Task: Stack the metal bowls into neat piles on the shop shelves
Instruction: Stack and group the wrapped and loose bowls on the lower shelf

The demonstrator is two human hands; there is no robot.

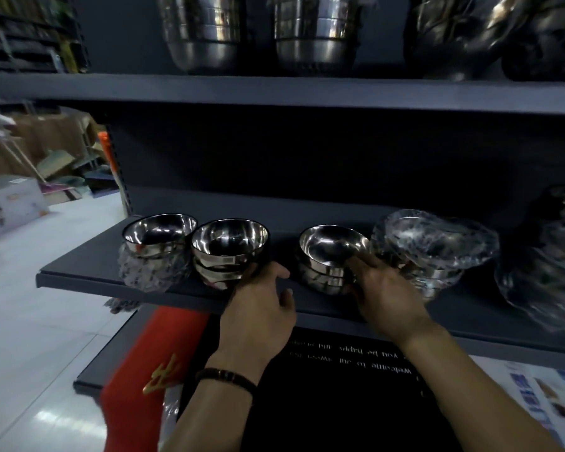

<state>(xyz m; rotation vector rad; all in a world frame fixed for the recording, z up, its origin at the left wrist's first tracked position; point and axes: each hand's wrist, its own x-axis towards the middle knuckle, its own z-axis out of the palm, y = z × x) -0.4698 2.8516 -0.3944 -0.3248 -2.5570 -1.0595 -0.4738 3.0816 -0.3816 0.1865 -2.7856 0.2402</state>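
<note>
I saw the left hand [258, 300] gripping a pile of shiny round metal bowls [229, 252], the right hand [384, 290] gripping the next pile [331, 256]

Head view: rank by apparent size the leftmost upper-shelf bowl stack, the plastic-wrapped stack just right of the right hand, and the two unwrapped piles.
1. upper-shelf bowl stack, cropped at top
2. plastic-wrapped stack
3. left unwrapped pile and right unwrapped pile: alike, not ranked
</note>
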